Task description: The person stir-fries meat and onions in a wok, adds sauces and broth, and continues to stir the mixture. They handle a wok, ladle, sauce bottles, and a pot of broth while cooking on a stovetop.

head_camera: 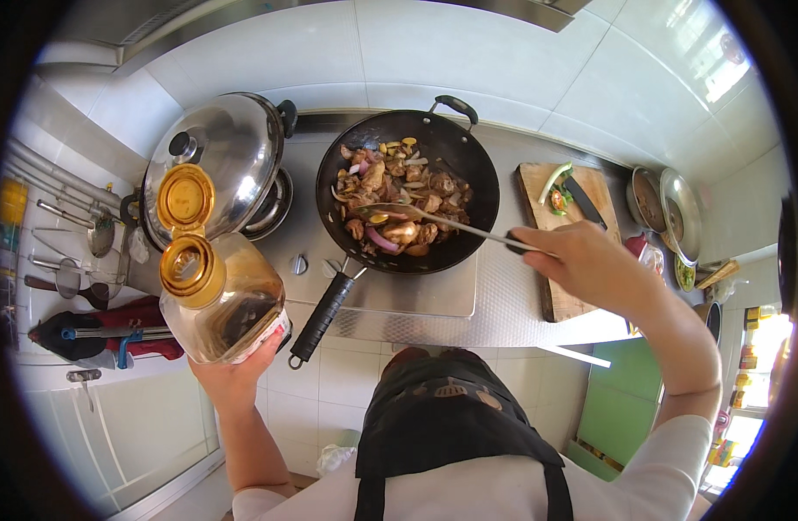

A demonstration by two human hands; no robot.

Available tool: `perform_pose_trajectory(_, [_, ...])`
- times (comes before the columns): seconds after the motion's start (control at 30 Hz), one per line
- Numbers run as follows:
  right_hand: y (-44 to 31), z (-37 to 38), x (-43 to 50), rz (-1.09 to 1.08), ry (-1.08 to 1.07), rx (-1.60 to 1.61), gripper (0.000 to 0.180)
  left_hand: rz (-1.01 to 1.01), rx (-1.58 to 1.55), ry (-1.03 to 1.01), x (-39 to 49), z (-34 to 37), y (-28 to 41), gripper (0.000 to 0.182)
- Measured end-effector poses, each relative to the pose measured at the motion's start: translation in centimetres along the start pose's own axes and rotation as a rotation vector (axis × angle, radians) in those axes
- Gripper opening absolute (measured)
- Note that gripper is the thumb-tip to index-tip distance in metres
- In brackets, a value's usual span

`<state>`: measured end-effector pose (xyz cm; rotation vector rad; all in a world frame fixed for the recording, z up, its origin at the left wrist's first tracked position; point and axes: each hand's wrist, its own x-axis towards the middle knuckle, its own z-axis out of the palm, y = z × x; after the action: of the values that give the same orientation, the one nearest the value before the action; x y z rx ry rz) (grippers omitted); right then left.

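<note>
A large clear plastic bottle (226, 306) with dark liquid low inside is gripped in my left hand (239, 371). Its yellow flip cap (185, 195) stands open, and the bottle is to the left of the wok's handle. My right hand (578, 260) holds the handle of a metal spatula (467, 228), whose blade dips into the food. Browned meat pieces (373, 176) with purple onion (381, 239) and yellowish slices (399, 144) fill the middle of a black wok (480, 176). Part of the spatula blade is hidden among the meat.
A lidded pan (230, 140) stands on the left burner. At right lies a wooden cutting board (549, 286) with green pepper (555, 182) and a dark-bladed knife (584, 203). Metal bowls (646, 195) crowd the far right. The wok's long handle (324, 316) juts over the counter's front edge.
</note>
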<state>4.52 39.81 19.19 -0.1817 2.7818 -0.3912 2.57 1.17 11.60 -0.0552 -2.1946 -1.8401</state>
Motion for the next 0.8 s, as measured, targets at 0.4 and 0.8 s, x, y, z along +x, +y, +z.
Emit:
perform_pose_trajectory(0.4, [0.6,6.4,7.7,0.114,0.087,-0.155,0.034,0.037,0.020,0.033,0.0,-0.2,-0.4,0.070])
perform_pose_trajectory(0.8, [6.7,-3.4,16.9,0.371,-0.036,0.137,0.031,-0.023,0.086,0.105,-0.8,-1.9,-1.2,0.076])
